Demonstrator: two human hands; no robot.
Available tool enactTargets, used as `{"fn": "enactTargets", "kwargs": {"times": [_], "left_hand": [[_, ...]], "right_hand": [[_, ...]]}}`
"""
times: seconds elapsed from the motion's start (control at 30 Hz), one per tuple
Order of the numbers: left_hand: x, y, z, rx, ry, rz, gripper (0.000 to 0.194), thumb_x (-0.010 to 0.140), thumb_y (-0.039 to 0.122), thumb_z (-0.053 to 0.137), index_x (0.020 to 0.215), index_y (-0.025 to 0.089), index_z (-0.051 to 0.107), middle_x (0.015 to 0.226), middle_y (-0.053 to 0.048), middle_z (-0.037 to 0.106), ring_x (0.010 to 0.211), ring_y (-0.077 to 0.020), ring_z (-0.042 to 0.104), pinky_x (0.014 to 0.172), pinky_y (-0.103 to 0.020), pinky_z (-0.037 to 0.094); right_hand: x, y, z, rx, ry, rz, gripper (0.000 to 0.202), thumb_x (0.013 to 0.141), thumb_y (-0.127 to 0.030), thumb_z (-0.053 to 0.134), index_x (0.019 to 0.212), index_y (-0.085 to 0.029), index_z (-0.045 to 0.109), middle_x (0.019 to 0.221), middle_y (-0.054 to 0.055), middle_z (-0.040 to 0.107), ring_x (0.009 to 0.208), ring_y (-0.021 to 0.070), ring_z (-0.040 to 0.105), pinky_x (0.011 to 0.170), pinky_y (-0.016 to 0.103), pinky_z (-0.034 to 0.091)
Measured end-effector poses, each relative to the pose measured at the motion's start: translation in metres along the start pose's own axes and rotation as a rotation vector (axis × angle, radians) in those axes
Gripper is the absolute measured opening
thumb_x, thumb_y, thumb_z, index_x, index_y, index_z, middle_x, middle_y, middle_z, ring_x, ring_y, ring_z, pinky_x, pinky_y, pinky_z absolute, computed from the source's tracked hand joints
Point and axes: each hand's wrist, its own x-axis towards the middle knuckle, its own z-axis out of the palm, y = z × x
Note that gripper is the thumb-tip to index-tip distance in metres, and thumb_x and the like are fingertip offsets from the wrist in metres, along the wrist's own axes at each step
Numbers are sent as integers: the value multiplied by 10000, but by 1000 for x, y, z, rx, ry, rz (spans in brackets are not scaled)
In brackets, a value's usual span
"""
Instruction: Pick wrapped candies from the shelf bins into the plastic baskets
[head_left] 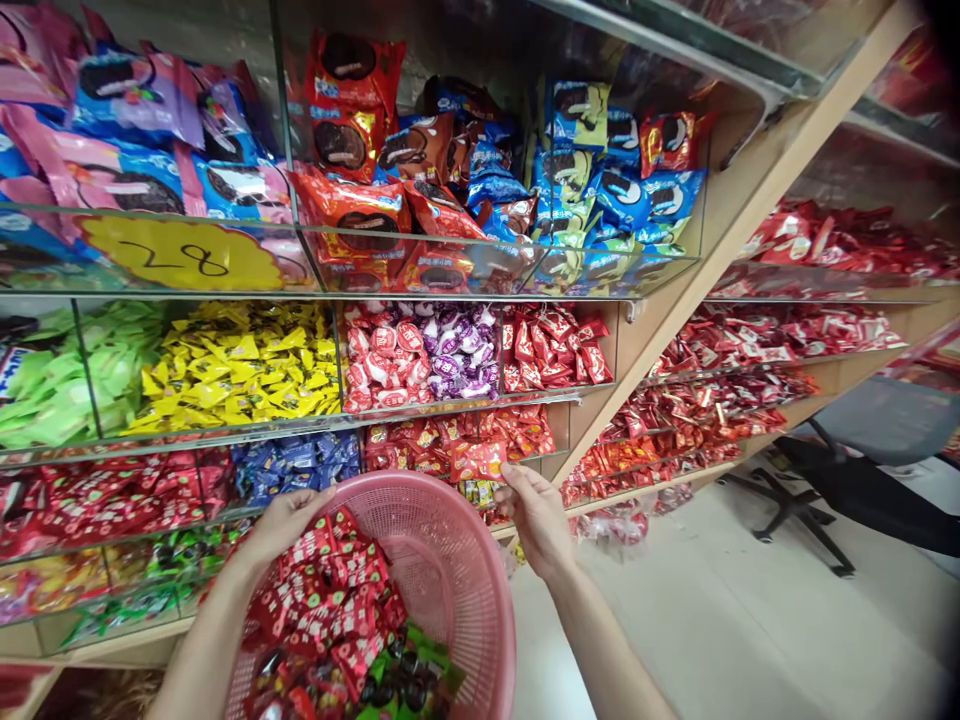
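My left hand (289,520) grips the rim of a pink plastic basket (450,570) at the lower centre. Inside the basket lie many red wrapped candies (337,590) and, lower down, green packets with dark sweets (409,675). To the right of the rim, my right hand (532,515) pinches one red candy packet (480,460) between thumb and fingers. The packet is held in front of the lower shelf of red and orange candies (420,445).
Glass-fronted shelves hold yellow candies (247,365), green packets (112,370), and cookie packs (360,215) above a yellow "28" sign (184,253). A slanting wooden panel (720,260) divides the shelves. An office chair (802,500) stands at the right.
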Motion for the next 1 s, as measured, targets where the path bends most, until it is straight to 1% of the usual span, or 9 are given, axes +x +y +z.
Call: {"fn": "enactTargets", "kwargs": {"times": [0.13, 0.37, 0.63, 0.87, 1.0], "left_hand": [[1, -4, -1, 6, -3, -1, 569, 550, 726, 613, 573, 169, 501, 484, 57, 437, 477, -103, 383, 475, -214, 288], [3, -4, -2, 20, -14, 51, 550, 563, 710, 614, 554, 164, 548, 483, 48, 457, 486, -109, 401, 478, -218, 291], [3, -3, -1, 38, 12, 34, 548, 538, 709, 624, 542, 165, 561, 463, 50, 441, 481, -114, 400, 474, -223, 281], [2, -3, -1, 33, 9, 20, 552, 533, 713, 626, 556, 165, 563, 469, 53, 455, 482, -114, 405, 485, -224, 285], [0, -2, -1, 25, -8, 3, 550, 574, 713, 600, 582, 165, 555, 496, 52, 470, 499, -115, 413, 498, -220, 288]], "right_hand": [[-4, 3, 7, -57, -11, 11, 290, 566, -371, 804, 630, -167, 607, 482, -20, 607, 427, 84, 507, 445, 190, 384], [-10, 7, 11, -152, -22, 17, 320, 611, -415, 767, 605, -164, 568, 467, -11, 601, 415, 83, 501, 449, 190, 369], [-19, 10, 14, -285, -43, -138, 289, 661, -434, 727, 621, -166, 627, 497, -3, 611, 457, 99, 512, 489, 215, 397], [-23, 12, 14, -329, -51, -172, 285, 691, -455, 704, 665, -178, 643, 515, 1, 612, 481, 116, 525, 510, 233, 423], [-24, 14, 15, -346, -60, -166, 295, 685, -467, 707, 651, -182, 642, 518, 1, 613, 468, 114, 507, 502, 237, 413]]}}
